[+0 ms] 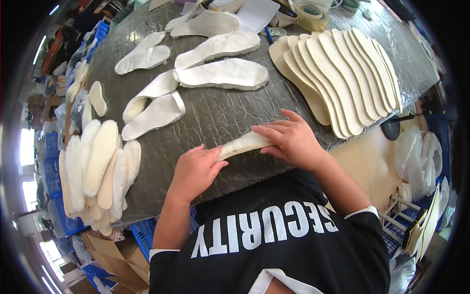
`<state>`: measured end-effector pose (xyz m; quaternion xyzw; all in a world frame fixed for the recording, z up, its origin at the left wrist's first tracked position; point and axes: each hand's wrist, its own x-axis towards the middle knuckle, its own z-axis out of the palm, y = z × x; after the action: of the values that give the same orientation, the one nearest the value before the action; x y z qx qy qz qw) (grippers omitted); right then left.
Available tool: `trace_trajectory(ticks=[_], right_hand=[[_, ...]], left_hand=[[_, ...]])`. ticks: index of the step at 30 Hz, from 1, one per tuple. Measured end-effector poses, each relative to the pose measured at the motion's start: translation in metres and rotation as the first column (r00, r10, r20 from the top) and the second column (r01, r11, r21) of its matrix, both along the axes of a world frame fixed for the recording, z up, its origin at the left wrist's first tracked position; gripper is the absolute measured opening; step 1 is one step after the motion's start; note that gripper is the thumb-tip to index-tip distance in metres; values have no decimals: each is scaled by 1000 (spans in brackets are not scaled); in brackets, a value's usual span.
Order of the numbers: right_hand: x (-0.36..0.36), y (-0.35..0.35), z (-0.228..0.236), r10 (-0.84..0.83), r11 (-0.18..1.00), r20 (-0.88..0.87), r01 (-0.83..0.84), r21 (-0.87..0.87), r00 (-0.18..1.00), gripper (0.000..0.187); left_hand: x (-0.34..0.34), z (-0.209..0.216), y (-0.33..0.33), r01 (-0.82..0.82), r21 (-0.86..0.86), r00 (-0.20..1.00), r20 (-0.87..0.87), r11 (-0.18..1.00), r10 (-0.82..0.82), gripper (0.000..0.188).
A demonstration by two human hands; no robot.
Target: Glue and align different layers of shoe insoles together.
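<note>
Between my two hands, just above the near edge of the table, is a cream insole (pixel 244 145), seen nearly edge-on. My left hand (pixel 197 169) pinches one end of it between thumb and fingers. At the other end, my right hand (pixel 293 139) grips it, thumb below and fingers on top. Beyond my hands lie white fleece-edged insoles (pixel 223 73), smooth side up. A pair of curled white insoles (pixel 155 115) rests to their near left. To the right, a fanned row of cream felt insoles (pixel 342 73) overlaps on the table.
A pile of fluffy insoles (pixel 100 159) sits at the table's left edge. White paper (pixel 250 17) and rolls of tape (pixel 312 17) lie at the back. Below the left edge stands an open cardboard box (pixel 110 257); blue crates (pixel 144 235) are beside it. Plastic bags (pixel 411 152) hang at the right.
</note>
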<state>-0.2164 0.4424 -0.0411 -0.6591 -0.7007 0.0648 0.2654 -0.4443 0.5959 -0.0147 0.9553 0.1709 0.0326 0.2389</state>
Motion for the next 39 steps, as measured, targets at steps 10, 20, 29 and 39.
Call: trace_trajectory(ticks=[10, 20, 29, 39], right_hand=[[-40, 42, 6, 30, 996, 166, -44, 84, 986, 15], [-39, 34, 21, 38, 995, 230, -15, -102, 972, 22], [-16, 20, 41, -211, 960, 8, 205, 192, 978, 76], [8, -3, 22, -282, 959, -93, 278, -54, 955, 62]], left_hand=[[4, -4, -4, -9, 72, 997, 83, 997, 3, 26], [-36, -17, 6, -127, 77, 971, 215, 989, 108, 18], [-133, 70, 74, -656, 181, 676, 573, 733, 464, 18], [-390, 171, 197, -936, 286, 338, 568, 205, 751, 29]])
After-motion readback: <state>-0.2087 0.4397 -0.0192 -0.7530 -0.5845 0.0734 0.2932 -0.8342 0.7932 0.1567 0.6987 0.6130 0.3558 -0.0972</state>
